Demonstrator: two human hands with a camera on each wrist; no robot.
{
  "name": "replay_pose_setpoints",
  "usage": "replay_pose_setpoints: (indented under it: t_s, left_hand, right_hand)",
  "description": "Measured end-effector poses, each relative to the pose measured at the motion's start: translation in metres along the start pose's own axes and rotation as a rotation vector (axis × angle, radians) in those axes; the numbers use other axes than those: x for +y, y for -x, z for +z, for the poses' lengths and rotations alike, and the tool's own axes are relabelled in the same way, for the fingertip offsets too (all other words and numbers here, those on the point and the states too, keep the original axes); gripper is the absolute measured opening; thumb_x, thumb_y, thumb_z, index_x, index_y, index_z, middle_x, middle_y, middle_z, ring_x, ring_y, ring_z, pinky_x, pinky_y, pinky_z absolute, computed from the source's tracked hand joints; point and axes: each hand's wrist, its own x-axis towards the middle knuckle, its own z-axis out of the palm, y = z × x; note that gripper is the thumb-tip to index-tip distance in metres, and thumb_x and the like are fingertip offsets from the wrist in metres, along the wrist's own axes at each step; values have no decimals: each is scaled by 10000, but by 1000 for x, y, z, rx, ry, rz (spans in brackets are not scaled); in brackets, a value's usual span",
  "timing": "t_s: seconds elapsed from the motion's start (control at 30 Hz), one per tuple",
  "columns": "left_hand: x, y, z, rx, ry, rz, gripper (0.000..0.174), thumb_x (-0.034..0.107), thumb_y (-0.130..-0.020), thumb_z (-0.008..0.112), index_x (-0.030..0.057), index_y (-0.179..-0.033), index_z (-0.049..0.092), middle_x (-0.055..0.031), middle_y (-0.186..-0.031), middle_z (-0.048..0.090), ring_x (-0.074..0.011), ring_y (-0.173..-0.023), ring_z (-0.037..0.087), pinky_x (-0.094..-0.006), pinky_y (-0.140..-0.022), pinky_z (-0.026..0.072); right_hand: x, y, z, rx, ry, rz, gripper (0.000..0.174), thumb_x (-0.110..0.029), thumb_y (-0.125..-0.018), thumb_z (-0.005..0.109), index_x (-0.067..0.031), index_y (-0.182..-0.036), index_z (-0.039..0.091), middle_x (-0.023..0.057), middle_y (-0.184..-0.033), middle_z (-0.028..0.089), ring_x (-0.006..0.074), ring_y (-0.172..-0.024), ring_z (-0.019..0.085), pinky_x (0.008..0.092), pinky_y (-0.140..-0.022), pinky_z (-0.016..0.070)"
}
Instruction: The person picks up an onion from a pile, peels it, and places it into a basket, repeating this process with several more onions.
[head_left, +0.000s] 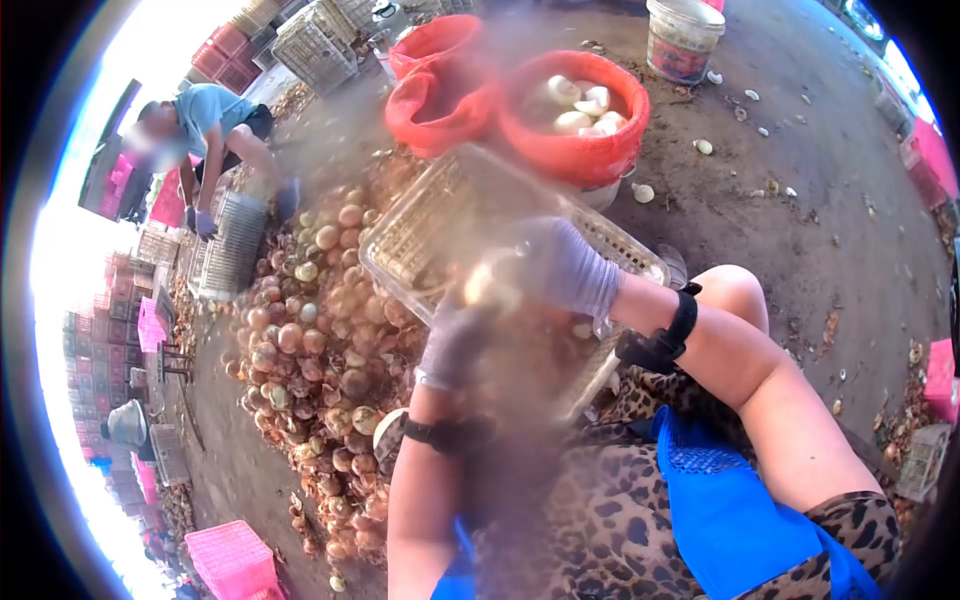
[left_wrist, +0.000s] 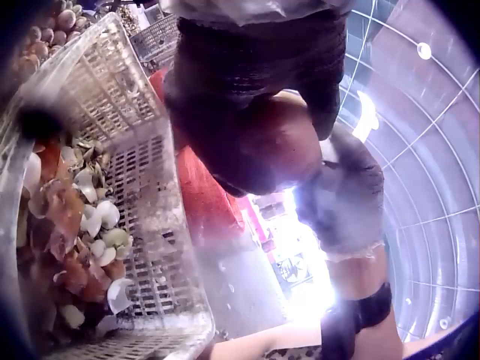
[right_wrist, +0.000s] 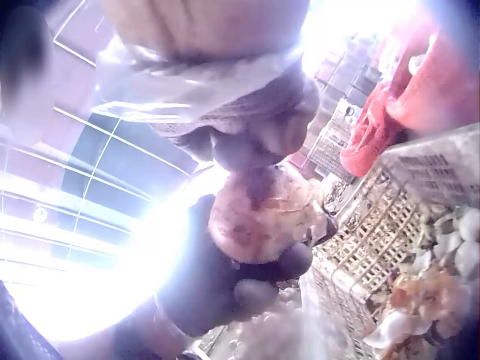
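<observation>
Both hands wear gloves and meet over a plastic crate point(head_left: 410, 245). My left hand point(head_left: 455, 340) grips an onion point(right_wrist: 259, 217) from below, its fingers curled round it. Some skin is off the onion on one side, and ragged pieces hang there in the right wrist view. Against the top of the onion, my right hand point(head_left: 565, 265) has its fingers curled in close. Whether a small tool sits inside that right hand I cannot tell. In the left wrist view, onion skins point(left_wrist: 64, 214) and white peel scraps point(left_wrist: 105, 214) lie in the crate.
A large heap of onions point(head_left: 320, 340) spreads to the left. Ahead stand a red-lined bucket point(head_left: 570, 150) with peeled white onions, a red bag point(head_left: 435, 100) and a white bucket point(head_left: 685, 40). Another person point(head_left: 215, 120) bends over a crate point(head_left: 230, 245). A pink crate point(head_left: 232, 560) lies front left.
</observation>
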Motion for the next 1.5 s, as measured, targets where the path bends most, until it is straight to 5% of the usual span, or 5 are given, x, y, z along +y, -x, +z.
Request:
replay_pose_setpoints:
  t_s: [0.23,0.53,0.77,1.4,1.5]
  left_hand:
    - [11,12,-9,-87,468,5,836,287,-590,757,26,-1300,400,-144,-1205,496,-270,-1058,530,-402,-897,474]
    - [-22,-3,-34,-71,433,115,892,629,-730,629,31,-1322,332,-173,-1246,463,-292,-1123,494,-427,-932,452]
    - [-36,-13,-24,-18,429,-67,484,324,-859,558,15,-1208,425,-119,-1089,553,-207,-934,577,-291,-813,504]
    - [-17,-4,-24,-30,142,-95,918,579,-576,770,-11,-1207,461,-93,-1032,567,-192,-912,586,-279,-659,526]
    - [-7,0,-14,-57,35,-45,547,342,-762,689,29,-1171,505,-14,-994,568,-109,-889,541,-267,-769,459]
  right_hand:
    - [41,-16,-46,-110,994,-23,160,-190,-748,592,-87,-851,659,65,-802,661,198,-726,644,306,-619,495]
    - [-22,27,14,-150,-122,154,452,-288,-796,653,-67,-1177,552,148,-927,650,274,-839,625,343,-721,496]
    - [-6,14,11,-65,412,-49,538,-331,-745,715,-67,-1190,568,145,-876,654,267,-794,632,357,-723,494]
    - [-9,30,12,-116,202,136,240,-159,-795,581,-36,-1001,597,150,-833,636,292,-781,624,372,-686,480]
    - [-6,30,7,-215,616,46,237,-145,-750,589,-22,-953,595,173,-800,633,305,-742,630,389,-655,487]
